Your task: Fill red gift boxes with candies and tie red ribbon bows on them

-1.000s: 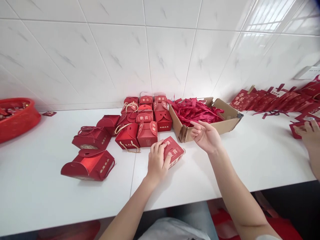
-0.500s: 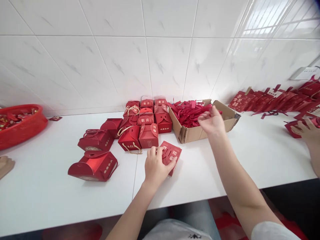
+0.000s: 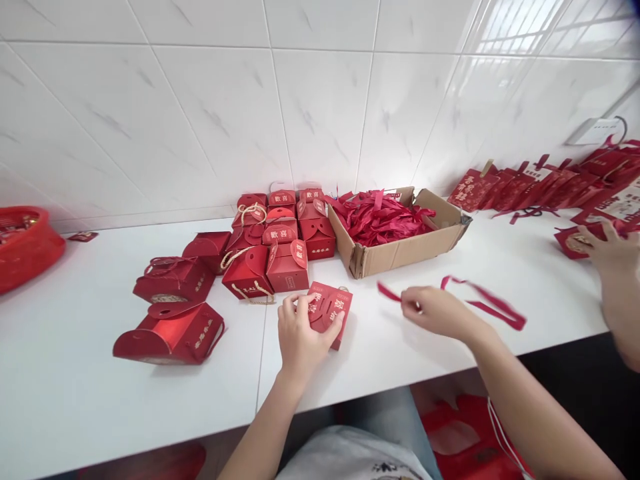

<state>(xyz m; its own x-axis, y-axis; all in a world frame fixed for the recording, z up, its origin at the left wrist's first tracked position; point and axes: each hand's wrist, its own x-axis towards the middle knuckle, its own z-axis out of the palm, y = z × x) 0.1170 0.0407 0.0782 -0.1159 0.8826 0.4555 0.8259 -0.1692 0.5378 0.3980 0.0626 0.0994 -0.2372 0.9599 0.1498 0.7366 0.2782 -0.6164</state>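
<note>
My left hand [image 3: 305, 337] grips a small red gift box [image 3: 327, 308] by its sides on the white table, its slotted top facing up. To the right of that box, my right hand [image 3: 435, 310] is closed on a dark red ribbon [image 3: 493, 303]. One short end of the ribbon sticks out toward the box, while the longer part trails in a loop behind the hand. Beyond my right hand stands a cardboard box [image 3: 405, 257] filled with a heap of similar red ribbons [image 3: 383, 220].
Several finished-looking red boxes [image 3: 287, 267] are clustered near the wall, and more red boxes [image 3: 173, 333] stand to the left. A red basin [image 3: 35, 257] is at far left. At right, another person's hand [image 3: 613, 253] touches a red box, near a row of red bags [image 3: 525, 187].
My right hand has moved from over the cardboard box down toward the table front, drawing a ribbon with it. My left hand still holds the gift box. The view has shifted slightly.
</note>
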